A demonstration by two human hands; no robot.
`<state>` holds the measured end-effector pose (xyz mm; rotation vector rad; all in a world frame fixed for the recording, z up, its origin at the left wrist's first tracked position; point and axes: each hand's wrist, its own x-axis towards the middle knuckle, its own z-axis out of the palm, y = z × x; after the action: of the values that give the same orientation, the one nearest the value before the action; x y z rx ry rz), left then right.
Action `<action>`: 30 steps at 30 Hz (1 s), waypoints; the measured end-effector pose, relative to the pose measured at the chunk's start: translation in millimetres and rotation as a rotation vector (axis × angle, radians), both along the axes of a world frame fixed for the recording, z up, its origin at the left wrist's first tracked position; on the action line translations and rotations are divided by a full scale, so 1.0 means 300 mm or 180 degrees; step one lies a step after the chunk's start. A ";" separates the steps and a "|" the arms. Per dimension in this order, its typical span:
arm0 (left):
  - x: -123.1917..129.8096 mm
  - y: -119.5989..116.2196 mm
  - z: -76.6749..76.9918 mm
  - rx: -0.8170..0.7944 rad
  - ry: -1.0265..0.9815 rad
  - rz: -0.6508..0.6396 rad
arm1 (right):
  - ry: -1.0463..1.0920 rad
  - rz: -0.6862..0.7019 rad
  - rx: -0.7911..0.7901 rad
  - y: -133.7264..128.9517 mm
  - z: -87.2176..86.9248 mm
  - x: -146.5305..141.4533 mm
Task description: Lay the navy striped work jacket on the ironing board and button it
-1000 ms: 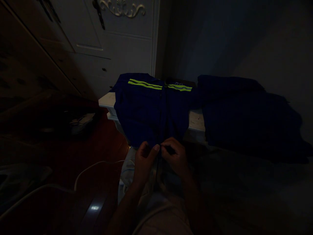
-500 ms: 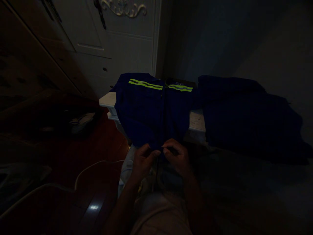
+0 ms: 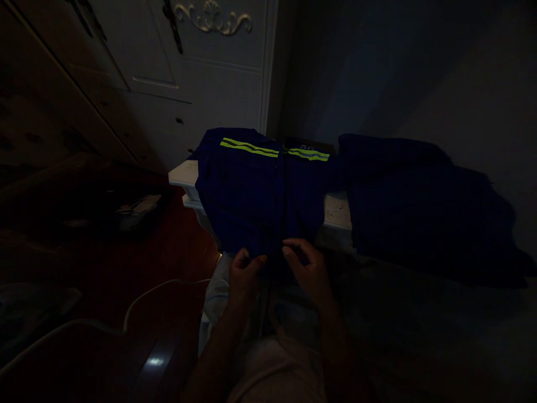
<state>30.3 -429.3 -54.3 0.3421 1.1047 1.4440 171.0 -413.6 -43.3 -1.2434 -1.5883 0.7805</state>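
A dark blue work jacket (image 3: 243, 190) with yellow-green reflective stripes lies front up, its lower end hanging toward me over the edge of a white bench-like piece of furniture (image 3: 184, 172). My left hand (image 3: 244, 274) is closed on the jacket's lower edge, its thumb on top of the cloth. To the right of the front seam, my right hand (image 3: 308, 268) pinches the cloth between thumb and forefinger. Darkness hides the exact grip and any fastener there.
More dark blue cloth (image 3: 419, 196) is spread to the right. Behind stands a white cabinet (image 3: 222, 89) with carved trim. A pale cable (image 3: 138, 299) crosses the reddish floor (image 3: 176, 240) on the left, where papers (image 3: 140, 206) lie in shadow.
My hands have moved apart: the left slightly to the left, the right slightly up and to the right. The jacket lies almost unchanged.
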 end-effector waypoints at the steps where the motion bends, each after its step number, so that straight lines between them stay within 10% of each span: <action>1: 0.001 -0.001 0.004 0.0010 -0.0073 0.0025 | 0.0074 -0.0146 -0.0158 0.010 -0.004 -0.008; 30: 0.009 0.061 -0.059 -0.0325 -0.1505 -0.0154 | 0.0140 -0.0599 -0.0581 0.106 -0.060 -0.087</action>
<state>33.1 -411.1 -72.0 -0.0478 0.7741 1.3296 144.8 -381.7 -61.2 -1.4731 -1.3653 0.8395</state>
